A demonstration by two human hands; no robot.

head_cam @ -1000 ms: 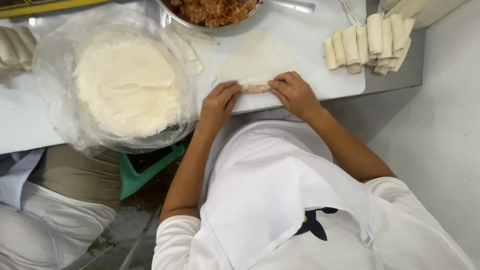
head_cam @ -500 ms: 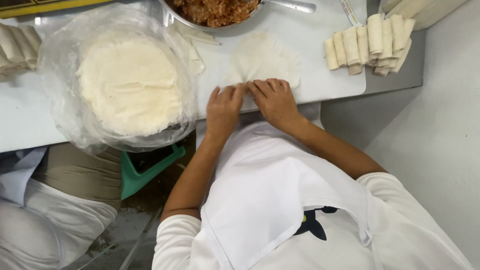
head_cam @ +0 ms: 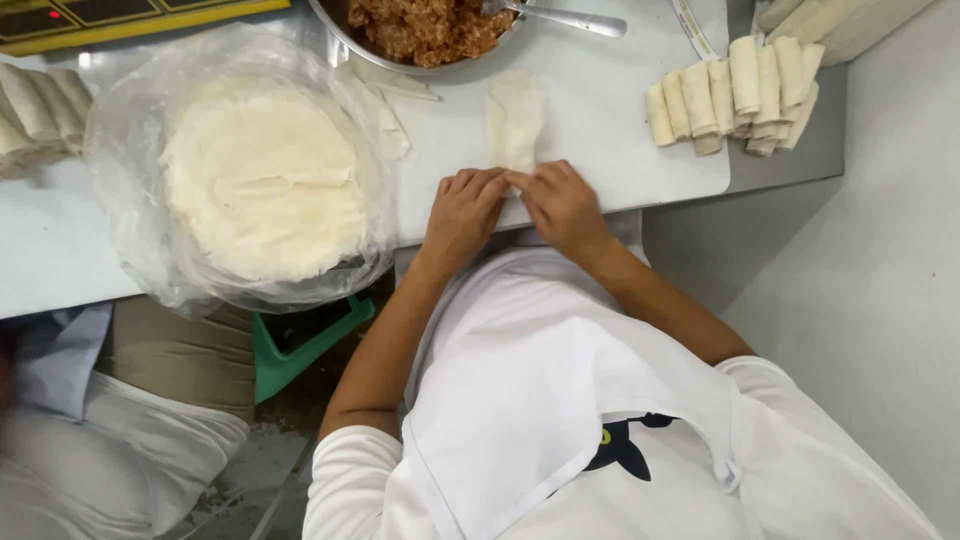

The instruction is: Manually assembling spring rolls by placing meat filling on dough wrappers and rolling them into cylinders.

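A thin white wrapper (head_cam: 515, 118) lies on the white table (head_cam: 590, 150), its sides folded in so it forms a narrow strip. My left hand (head_cam: 463, 208) and my right hand (head_cam: 566, 205) sit side by side at its near end. Their fingertips meet and pinch that end of the wrapper. The part under my fingers is hidden. Beyond the wrapper stands a metal bowl (head_cam: 345, 30) of reddish-brown minced filling (head_cam: 430, 25) with a metal spoon (head_cam: 560, 18) in it.
A stack of round white wrappers (head_cam: 262, 185) lies in a clear plastic bag at the left. Several finished rolls (head_cam: 735, 92) lie at the right, more rolls (head_cam: 35, 110) at the far left. A green stool (head_cam: 305, 345) and another seated person (head_cam: 110, 450) are below.
The wrapper went from a wide open sheet to a narrow strip with its sides folded in. My hands have drawn together at its near end.
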